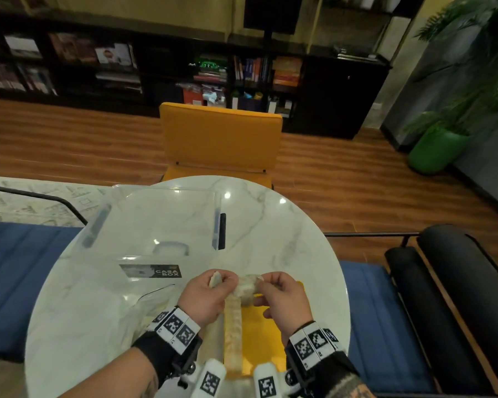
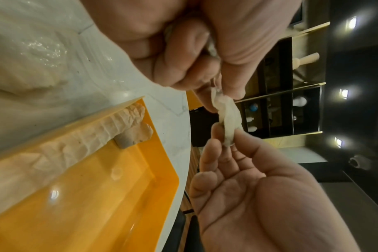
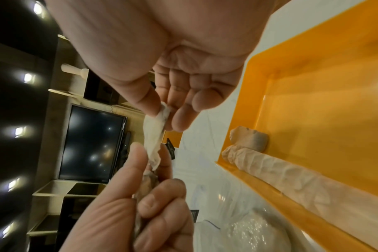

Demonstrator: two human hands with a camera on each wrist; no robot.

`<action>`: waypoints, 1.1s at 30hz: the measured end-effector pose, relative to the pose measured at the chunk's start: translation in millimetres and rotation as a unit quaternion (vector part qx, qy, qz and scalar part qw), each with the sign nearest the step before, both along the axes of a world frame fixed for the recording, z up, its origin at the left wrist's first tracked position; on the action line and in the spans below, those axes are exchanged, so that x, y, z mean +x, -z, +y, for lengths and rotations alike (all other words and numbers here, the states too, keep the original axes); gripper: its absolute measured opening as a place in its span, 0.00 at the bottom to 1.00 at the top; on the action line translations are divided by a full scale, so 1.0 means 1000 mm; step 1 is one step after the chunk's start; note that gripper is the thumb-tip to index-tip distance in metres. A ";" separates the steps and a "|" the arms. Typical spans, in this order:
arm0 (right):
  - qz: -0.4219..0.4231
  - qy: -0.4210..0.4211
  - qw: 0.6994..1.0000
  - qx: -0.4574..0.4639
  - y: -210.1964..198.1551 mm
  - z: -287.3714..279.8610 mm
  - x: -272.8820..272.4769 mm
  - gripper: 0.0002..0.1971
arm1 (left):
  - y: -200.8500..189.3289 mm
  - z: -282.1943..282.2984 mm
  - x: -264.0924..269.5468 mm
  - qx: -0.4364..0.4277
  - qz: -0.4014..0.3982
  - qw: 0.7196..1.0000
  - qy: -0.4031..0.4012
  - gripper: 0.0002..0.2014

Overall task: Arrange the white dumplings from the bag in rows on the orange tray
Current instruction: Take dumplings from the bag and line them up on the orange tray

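Observation:
Above the orange tray (image 1: 260, 334) both hands pinch one white dumpling (image 1: 249, 285) between them. My left hand (image 1: 229, 281) pinches its left end, and its curled fingers grip a second dumpling (image 1: 215, 278). My right hand (image 1: 263, 282) pinches the other end between thumb and forefinger (image 3: 164, 112), its other fingers loose. A row of dumplings (image 1: 233, 334) runs along the tray's left wall. One more dumpling (image 3: 248, 138) lies beside the row's far end. The clear bag (image 1: 144, 305) with dumplings lies left of the tray.
The tray sits at the near edge of a round marble table (image 1: 285, 225). A clear lidded box (image 1: 156, 225) labelled CASA BOX stands behind the bag. An orange chair (image 1: 219, 136) is across the table, and a black armchair (image 1: 457, 282) is to the right.

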State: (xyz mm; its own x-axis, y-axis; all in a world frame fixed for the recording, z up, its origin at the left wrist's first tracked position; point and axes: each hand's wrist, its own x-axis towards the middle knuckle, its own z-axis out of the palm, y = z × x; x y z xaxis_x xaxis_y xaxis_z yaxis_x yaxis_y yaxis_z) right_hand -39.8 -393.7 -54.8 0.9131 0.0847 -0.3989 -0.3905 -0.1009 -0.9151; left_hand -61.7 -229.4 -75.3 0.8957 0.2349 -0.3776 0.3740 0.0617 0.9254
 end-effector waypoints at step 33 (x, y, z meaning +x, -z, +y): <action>-0.085 -0.186 0.941 -0.271 0.056 -0.027 0.012 0.05 | 0.037 0.016 -0.007 0.300 0.025 0.947 0.112 0.04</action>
State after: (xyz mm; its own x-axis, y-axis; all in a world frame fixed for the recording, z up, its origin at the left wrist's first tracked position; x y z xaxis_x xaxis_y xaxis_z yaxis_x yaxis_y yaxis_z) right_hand -27.9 -421.0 -110.5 0.9150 0.2373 -0.3262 -0.0885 -0.6708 -0.7363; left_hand -68.7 -213.4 -112.2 0.9327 0.2275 -0.2798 0.3603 -0.5550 0.7498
